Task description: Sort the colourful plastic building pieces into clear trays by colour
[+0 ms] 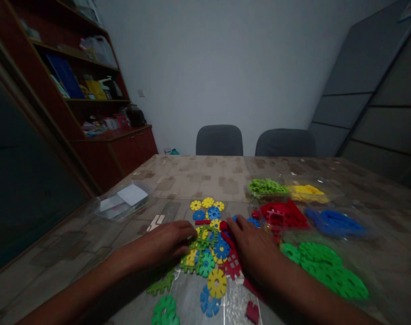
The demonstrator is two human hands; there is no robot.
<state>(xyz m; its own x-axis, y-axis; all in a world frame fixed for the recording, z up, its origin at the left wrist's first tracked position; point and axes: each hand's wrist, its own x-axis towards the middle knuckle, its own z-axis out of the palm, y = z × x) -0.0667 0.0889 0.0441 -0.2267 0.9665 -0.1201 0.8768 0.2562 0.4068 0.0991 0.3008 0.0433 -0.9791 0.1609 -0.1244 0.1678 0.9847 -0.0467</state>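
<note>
Colourful plastic pieces lie in a cluster at the middle of the table. My left hand rests at the cluster's left side, its fingertips at green lattice pieces; what its curled fingers hold, if anything, is hidden. On the right side, my right hand has its fingers over red pieces, beside a blue disc. Whether it grips one cannot be made out. Nearer the camera lie a yellow disc, a blue disc and a green disc. Yellow discs form the far edge.
Clear trays at the right hold light green, yellow, red, blue and green pieces. A clear container with white cards sits at the left. Two grey chairs stand behind the table.
</note>
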